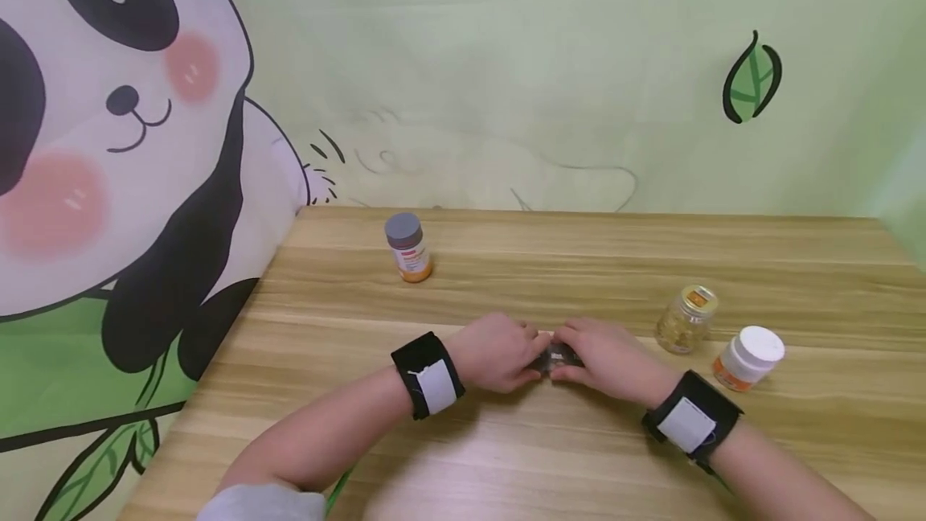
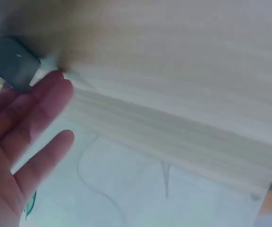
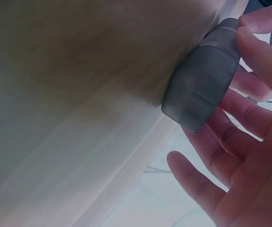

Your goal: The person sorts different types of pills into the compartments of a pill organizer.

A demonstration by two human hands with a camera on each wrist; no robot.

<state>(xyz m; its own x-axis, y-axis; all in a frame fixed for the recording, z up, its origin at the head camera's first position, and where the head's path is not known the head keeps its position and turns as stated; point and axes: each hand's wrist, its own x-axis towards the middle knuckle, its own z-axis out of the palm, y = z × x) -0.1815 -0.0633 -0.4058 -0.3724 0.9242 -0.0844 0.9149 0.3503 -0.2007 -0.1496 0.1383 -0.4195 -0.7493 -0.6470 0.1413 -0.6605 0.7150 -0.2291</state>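
Currently I'm watching the left grip and right grip pinching a dark case from opposite sides over the table, though its full shape is showing poorly to me. Rightward, a white jar is standing, a glass jar just behind it; a grey-capped bottle is standing farther back, leftward.

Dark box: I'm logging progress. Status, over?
Left hand, right hand: both gripping. Dark box: between them. Bottle, clear jar, white jar: apart, not in the way.
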